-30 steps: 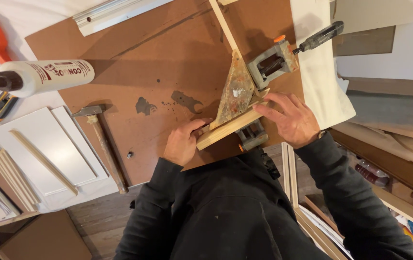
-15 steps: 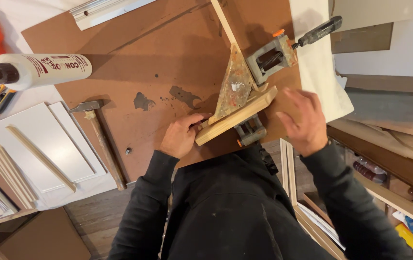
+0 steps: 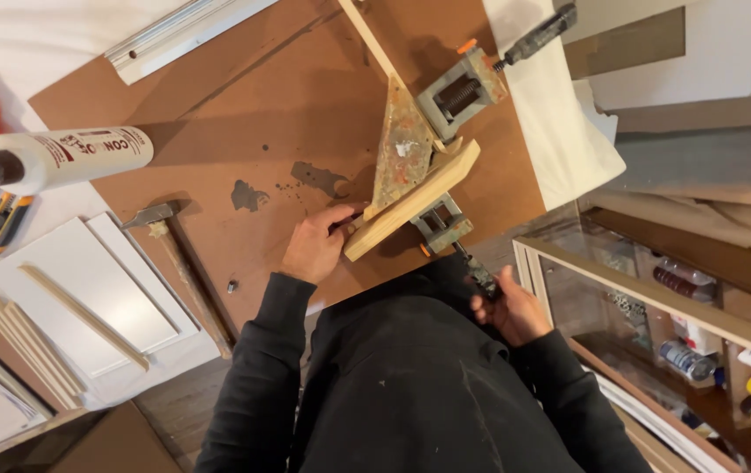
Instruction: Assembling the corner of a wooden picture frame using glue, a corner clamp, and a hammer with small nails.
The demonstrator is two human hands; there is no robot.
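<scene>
Right hand (image 3: 507, 308) has dropped to the clamp handle (image 3: 483, 278), fingers wrapped on it; left hand (image 3: 314, 247) pinches the stiff, light wood strip (image 3: 412, 211) at the counter's near edge.

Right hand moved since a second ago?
Yes. The right hand left the wooden strip in the corner clamp and dropped toward the body, off the brown board, now gripping the clamp's near screw handle.

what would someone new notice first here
At the centre of the brown board, a corner clamp grips a wooden strip. The left hand steadies the strip's near end, while the right hand holds the clamp's handle at the board's edge. To the left lie a hammer and a caulk tube.
</scene>
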